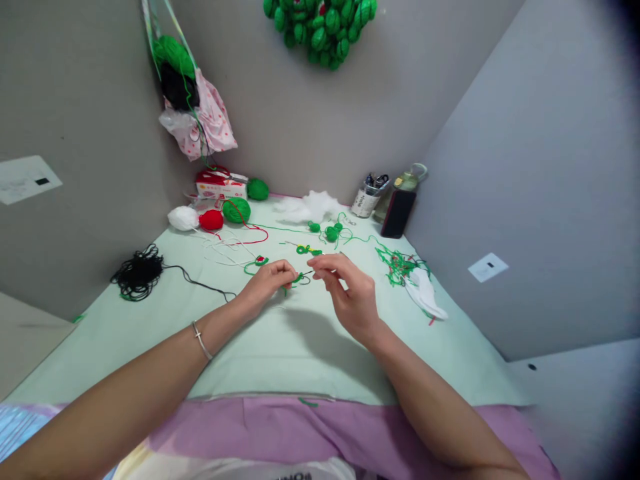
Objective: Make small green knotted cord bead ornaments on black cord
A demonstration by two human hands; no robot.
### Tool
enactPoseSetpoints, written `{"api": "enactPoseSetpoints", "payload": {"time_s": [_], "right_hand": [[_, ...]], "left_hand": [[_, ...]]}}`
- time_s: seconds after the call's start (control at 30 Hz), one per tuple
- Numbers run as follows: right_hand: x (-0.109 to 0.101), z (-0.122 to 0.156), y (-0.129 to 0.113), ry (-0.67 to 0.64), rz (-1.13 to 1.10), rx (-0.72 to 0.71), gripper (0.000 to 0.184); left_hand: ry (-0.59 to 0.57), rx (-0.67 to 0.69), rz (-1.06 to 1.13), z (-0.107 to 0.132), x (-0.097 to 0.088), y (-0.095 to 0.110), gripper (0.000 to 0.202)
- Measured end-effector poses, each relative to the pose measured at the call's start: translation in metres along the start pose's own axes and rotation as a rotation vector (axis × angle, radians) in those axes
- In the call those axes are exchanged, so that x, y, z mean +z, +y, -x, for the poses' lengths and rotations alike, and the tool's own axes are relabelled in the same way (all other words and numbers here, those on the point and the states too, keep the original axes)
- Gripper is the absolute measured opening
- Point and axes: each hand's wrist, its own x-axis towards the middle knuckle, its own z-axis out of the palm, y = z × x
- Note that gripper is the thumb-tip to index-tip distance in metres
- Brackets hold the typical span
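My left hand (273,283) is closed near the middle of the table, its thumb and fingers pinching a small green crocheted piece (299,278). A thin dark strand (307,273) stretches from this piece toward my right hand (347,293). The fingertips of my right hand are pressed together just right of the piece; what they grip is too small to make out. Beside my left hand lies a small green and red crocheted piece (261,261). Just beyond both hands is a green and yellow piece (307,250).
Black yarn (137,272) lies at left. A white ball (183,218), red ball (211,220) and green ball (237,210) sit at back left. White stuffing (313,207), a pen cup (366,200) and a phone (399,213) are behind; green yarn scraps (397,265) lie right.
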Motion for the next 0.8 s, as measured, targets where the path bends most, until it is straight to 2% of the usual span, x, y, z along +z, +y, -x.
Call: {"api": "enactPoseSetpoints", "payload": {"time_s": [0.1, 0.17, 0.3, 0.37, 0.43, 0.53, 0.6, 0.7, 0.8], "right_hand": [[-0.014, -0.006, -0.005, -0.163, -0.367, 0.255, 0.015], [-0.028, -0.011, -0.004, -0.21, -0.521, 0.318, 0.017], [-0.053, -0.019, -0.004, -0.047, -0.639, 0.286, 0.019], [-0.06, -0.021, -0.007, -0.01, -0.669, 0.279, 0.02], [-0.064, -0.02, -0.011, 0.035, -0.692, 0.239, 0.02], [-0.072, -0.019, -0.014, 0.169, -0.667, 0.156, 0.022], [-0.075, -0.019, -0.012, 0.209, -0.594, 0.168, 0.025], [-0.073, -0.02, -0.007, 0.153, -0.477, 0.243, 0.025], [-0.059, -0.019, -0.003, 0.072, -0.316, 0.222, 0.022]], "left_hand": [[0.016, -0.033, 0.023, -0.002, -0.003, 0.0, 0.022], [0.022, -0.034, 0.018, -0.002, -0.004, 0.003, 0.022], [0.003, 0.014, -0.02, -0.001, -0.002, 0.009, 0.023], [0.004, 0.036, -0.014, 0.0, -0.001, 0.011, 0.022], [0.062, 0.038, -0.004, -0.001, -0.003, 0.012, 0.021], [0.163, 0.005, -0.011, -0.002, -0.009, 0.011, 0.021], [0.154, -0.013, 0.022, -0.003, -0.013, 0.009, 0.022], [0.098, 0.01, 0.13, -0.004, -0.015, 0.006, 0.025], [0.078, 0.042, 0.204, -0.003, -0.013, 0.005, 0.027]]}}
